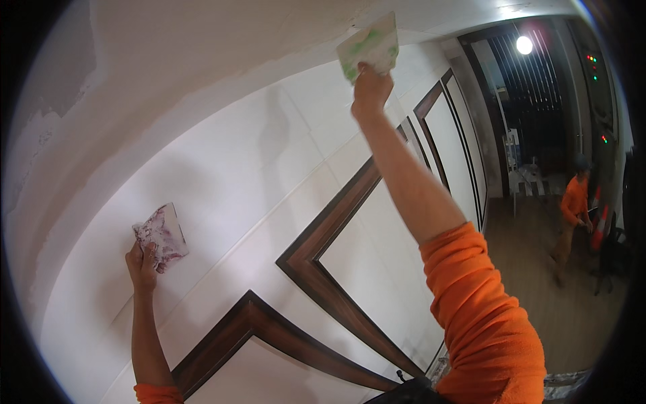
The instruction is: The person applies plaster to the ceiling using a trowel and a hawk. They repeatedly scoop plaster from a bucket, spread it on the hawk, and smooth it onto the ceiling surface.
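Note:
My right hand [372, 93], with its arm stretched up, grips a flat putty spreader [371, 46] smeared whitish and green. That blade is up by the ceiling [222, 47]; whether it touches cannot be told. Lower down on the left, my left hand [140, 269] is closed around a second putty spreader [166, 232], its face coated with white and purple-red paste. It is held in front of the white wall [222, 175]. Fingers behind both blades are partly hidden.
Dark wooden trim [323, 229] runs in angled frames along the wall. At the right, a person in orange [574, 202] stands on the floor [515, 269] near an orange-red cone [600, 229]. A round lamp [524, 45] glows by the dark slatted doorway.

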The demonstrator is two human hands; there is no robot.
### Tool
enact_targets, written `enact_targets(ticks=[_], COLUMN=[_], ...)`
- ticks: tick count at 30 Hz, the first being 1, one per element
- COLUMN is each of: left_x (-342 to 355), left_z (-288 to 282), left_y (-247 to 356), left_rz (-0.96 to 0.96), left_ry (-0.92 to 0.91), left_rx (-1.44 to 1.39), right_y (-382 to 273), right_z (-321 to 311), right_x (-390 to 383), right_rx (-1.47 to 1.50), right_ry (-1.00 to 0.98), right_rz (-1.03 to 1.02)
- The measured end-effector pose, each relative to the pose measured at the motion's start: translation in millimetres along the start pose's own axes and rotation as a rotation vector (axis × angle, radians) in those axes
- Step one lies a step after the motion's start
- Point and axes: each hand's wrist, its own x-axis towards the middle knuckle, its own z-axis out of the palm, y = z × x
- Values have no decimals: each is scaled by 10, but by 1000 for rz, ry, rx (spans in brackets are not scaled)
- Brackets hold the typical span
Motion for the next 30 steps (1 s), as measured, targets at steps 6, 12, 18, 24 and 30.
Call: enact_targets(ticks=[6,12,18,24,30], left_x=[40,-32,-7,-5,21], left_z=[85,54,-16,64,26], left_y=[103,59,-17,206,83], left_rz=[-94,-90,18,-103,-15], left_ry=[-22,12,-5,-25,9], left_rx=[-134,-98,-4,-107,23], right_y=[60,-377,12,-106,-80], right_z=[527,652,145,20,611], right_x=[-73,-2009,-733,280,-428], right_rx=[-180,-72,-27,114,-148], right_ry=[6,-329,-32,-21,-55], right_rz=[-40,-124,155,116,-16])
